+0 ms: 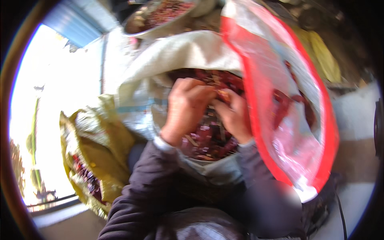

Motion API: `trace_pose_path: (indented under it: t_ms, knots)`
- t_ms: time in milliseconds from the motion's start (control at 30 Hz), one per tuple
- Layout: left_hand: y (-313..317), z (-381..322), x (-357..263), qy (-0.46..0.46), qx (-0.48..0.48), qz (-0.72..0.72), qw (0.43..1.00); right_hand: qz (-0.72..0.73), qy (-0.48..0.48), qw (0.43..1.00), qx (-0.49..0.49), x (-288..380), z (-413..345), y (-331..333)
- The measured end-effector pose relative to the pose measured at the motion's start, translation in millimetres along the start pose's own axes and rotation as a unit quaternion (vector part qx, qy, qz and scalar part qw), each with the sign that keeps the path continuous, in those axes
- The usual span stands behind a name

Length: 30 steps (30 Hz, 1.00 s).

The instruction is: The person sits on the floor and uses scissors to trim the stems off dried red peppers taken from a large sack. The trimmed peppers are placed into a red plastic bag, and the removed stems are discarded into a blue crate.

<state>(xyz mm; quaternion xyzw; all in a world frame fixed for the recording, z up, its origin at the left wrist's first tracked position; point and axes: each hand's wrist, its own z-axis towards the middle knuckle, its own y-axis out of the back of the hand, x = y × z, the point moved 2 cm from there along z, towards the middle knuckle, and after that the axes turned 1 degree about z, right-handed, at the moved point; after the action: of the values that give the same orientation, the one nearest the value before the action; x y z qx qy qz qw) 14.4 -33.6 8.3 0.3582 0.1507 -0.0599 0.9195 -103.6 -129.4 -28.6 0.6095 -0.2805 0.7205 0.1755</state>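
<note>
Before me stands a white woven sack [192,49], its mouth open, filled with dried red chili peppers [214,141]. Over the peppers, my left hand [190,100] and my right hand [234,111] meet, fingertips close together. Between the fingers is a reddish-orange piece, apparently a dried chili, blurred by motion; the fingers of both hands are bent around it. Right of my right hand, a clear plastic bag with a red border [325,147] holds a few dried red chilies [280,105].
At the left is a yellow woven sack [117,150] with dark red pieces inside. A wide metal bowl [153,31] of small reddish bits stands beyond the white sack. Yellow cloth or sacking [324,57] lies at the upper right. A dark cable [341,210] runs at the lower right.
</note>
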Motion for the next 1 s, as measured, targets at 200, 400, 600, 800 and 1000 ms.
trace_pose_path:
  t_ms: [200, 400, 600, 800, 1000]
  knots:
    - [11.2, -16.5, 11.5, 0.093, 0.024, -0.129, 0.987, -0.094, -0.038, 0.995, -0.002, -6.4, -2.2, -5.2]
    - [-4.8, -11.3, 11.8, 0.123, 0.002, -0.283, 0.951, -0.072, -0.027, 0.997, -0.03, -10.8, -3.2, 21.8]
    - [-24.1, -24.9, 5.7, 0.18, -0.009, -0.195, 0.964, -0.265, 0.049, 0.963, 0.013, -19.7, -4.4, 28.8]
    - [-38.1, -24.5, 2.5, 0.22, -0.043, -0.183, 0.957, -0.338, 0.057, 0.939, 0.029, -34.7, 0.6, 34.6]
    - [-25.5, -28.5, 0.5, 0.245, -0.073, -0.201, 0.946, -0.366, 0.042, 0.927, 0.073, -38.8, -3.8, 36.1]
